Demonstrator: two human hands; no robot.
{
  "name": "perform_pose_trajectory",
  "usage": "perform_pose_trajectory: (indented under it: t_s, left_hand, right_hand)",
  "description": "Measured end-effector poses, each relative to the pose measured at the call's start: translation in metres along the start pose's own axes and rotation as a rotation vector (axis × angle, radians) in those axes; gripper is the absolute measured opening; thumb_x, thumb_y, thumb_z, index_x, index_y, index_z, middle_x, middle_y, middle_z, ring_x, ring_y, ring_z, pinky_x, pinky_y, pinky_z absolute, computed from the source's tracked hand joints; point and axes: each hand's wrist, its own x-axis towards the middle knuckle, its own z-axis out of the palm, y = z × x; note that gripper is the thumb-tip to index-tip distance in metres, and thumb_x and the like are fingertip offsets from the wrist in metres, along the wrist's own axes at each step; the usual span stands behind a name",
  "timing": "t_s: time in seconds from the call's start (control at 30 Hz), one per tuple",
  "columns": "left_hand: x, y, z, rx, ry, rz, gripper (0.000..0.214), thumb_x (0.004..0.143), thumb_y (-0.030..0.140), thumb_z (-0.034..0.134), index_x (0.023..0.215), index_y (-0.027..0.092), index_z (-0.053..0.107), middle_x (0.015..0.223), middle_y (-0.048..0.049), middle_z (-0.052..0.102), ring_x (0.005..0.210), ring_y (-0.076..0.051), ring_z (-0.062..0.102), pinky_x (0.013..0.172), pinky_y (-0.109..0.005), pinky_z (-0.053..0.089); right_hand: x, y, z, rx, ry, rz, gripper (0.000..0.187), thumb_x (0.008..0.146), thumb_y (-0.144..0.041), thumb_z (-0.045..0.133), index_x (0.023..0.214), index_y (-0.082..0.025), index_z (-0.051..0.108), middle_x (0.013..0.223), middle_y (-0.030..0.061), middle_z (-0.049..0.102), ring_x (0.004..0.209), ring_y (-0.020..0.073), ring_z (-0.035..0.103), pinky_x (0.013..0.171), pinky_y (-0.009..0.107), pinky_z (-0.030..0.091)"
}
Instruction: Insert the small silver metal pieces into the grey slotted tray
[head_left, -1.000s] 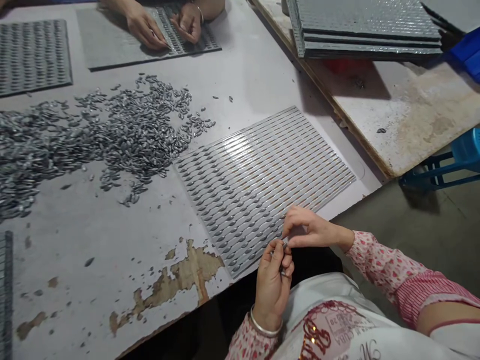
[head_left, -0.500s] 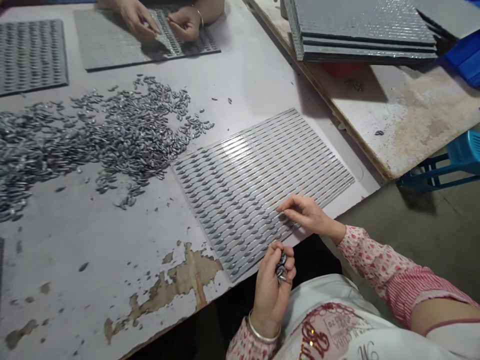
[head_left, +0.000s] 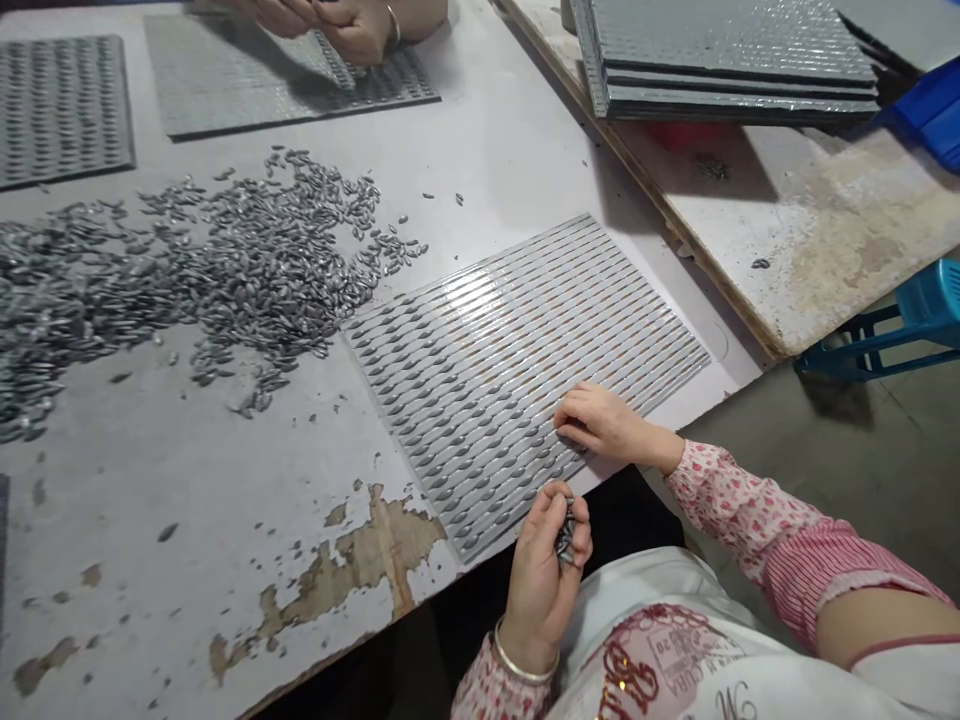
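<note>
My left hand (head_left: 546, 560) is curled around a handful of small grey spindle-shaped pieces (head_left: 565, 532), palm up by the table's front edge. My right hand (head_left: 596, 422) rests low over a grey ribbed tray (head_left: 592, 300), its fingertips pinched together at one of the rows. What they hold, if anything, is hidden under the fingers. Spindle-shaped pieces sit in the slots across the tray's left and front part. Bare slots show toward the back right.
A wide heap of loose grey pieces (head_left: 247, 265) lies left of the tray. Across the table, another person's hands (head_left: 352, 25) work over a second tray (head_left: 225, 95). Stacked trays (head_left: 735, 60) stand on the side table at right, with a blue stool (head_left: 911, 315) below.
My right hand's fingers have drawn together and moved down onto the tray. My left fingers have shifted the pieces in the palm. The other person's hands have moved back.
</note>
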Motion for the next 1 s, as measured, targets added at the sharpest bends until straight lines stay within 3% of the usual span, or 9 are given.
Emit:
perform_pose_trajectory:
  t_s: [0.2,0.3,0.4,0.53,0.67,0.73,0.87,1.0]
  left_hand:
    - [0.001,0.000,0.004,-0.032,0.028,0.052,0.015,0.074,0.022,0.069,0.085,0.014,0.061,0.083,-0.0014,0.056,0.059,-0.003,0.047,0.050,-0.013,0.038]
    - [0.002,-0.001,0.004,-0.078,0.076,0.079,0.016,0.072,0.022,0.071,0.085,0.016,0.062,0.079,0.0002,0.055,0.058,-0.003,0.047,0.050,-0.013,0.039]
    - [0.005,-0.001,0.004,-0.093,0.125,0.117,0.018,0.069,0.021,0.073,0.083,0.017,0.062,0.074,0.0015,0.056,0.059,-0.004,0.050,0.052,-0.013,0.042]
    - [0.007,0.001,0.006,-0.098,0.145,0.158,0.017,0.070,0.019,0.073,0.083,0.018,0.063,0.075,0.0008,0.058,0.063,-0.005,0.054,0.056,-0.014,0.046]
    - [0.004,0.005,0.008,-0.111,0.146,0.128,0.025,0.078,0.019,0.063,0.104,0.015,0.062,0.098,-0.0085,0.062,0.076,-0.010,0.058,0.065,-0.020,0.051]
    - [0.001,0.006,0.007,-0.107,0.123,0.089,0.025,0.080,0.017,0.060,0.105,0.014,0.061,0.091,-0.0080,0.062,0.068,-0.008,0.055,0.057,-0.017,0.048]
    - [-0.001,0.006,0.005,-0.134,0.069,0.049,0.010,0.080,0.016,0.060,0.090,0.016,0.060,0.076,-0.0020,0.059,0.055,-0.004,0.048,0.046,-0.014,0.041]
    - [0.000,0.005,0.005,-0.128,0.078,0.026,0.012,0.077,0.014,0.064,0.087,0.015,0.060,0.081,-0.0037,0.063,0.061,-0.006,0.056,0.051,-0.015,0.046]
  right_hand:
    - [0.001,0.002,0.001,-0.054,0.053,0.018,0.013,0.091,-0.019,0.048,0.080,-0.016,0.054,0.079,0.0058,0.054,0.077,0.0190,0.044,0.075,0.033,0.037]
    - [-0.004,-0.008,-0.006,0.153,0.069,-0.006,0.015,0.092,-0.023,0.050,0.080,-0.016,0.055,0.077,0.0042,0.055,0.076,0.0173,0.046,0.074,0.031,0.038]
    - [-0.012,-0.022,-0.012,0.448,-0.049,-0.081,0.019,0.090,-0.034,0.057,0.086,-0.015,0.057,0.079,0.0032,0.057,0.076,0.0148,0.051,0.072,0.027,0.041]
    - [-0.016,-0.031,-0.011,0.547,-0.078,-0.080,0.026,0.092,-0.040,0.053,0.087,-0.015,0.058,0.078,0.0037,0.058,0.075,0.0139,0.053,0.073,0.027,0.042]
    - [-0.008,-0.020,-0.007,0.381,0.106,0.045,0.024,0.094,-0.035,0.047,0.084,-0.016,0.058,0.078,0.0039,0.059,0.075,0.0154,0.051,0.074,0.029,0.040]
    - [-0.003,-0.011,-0.005,0.207,0.166,0.101,0.021,0.094,-0.030,0.048,0.082,-0.016,0.058,0.078,0.0039,0.058,0.076,0.0166,0.049,0.075,0.031,0.038]
    - [0.003,-0.003,0.000,-0.091,0.108,0.129,0.015,0.090,-0.026,0.053,0.079,-0.017,0.058,0.078,0.0041,0.058,0.080,0.0190,0.046,0.075,0.032,0.032]
    - [0.005,-0.007,0.004,-0.232,0.098,0.185,0.010,0.086,-0.023,0.056,0.078,-0.017,0.057,0.077,0.0035,0.056,0.081,0.0194,0.044,0.073,0.032,0.029]
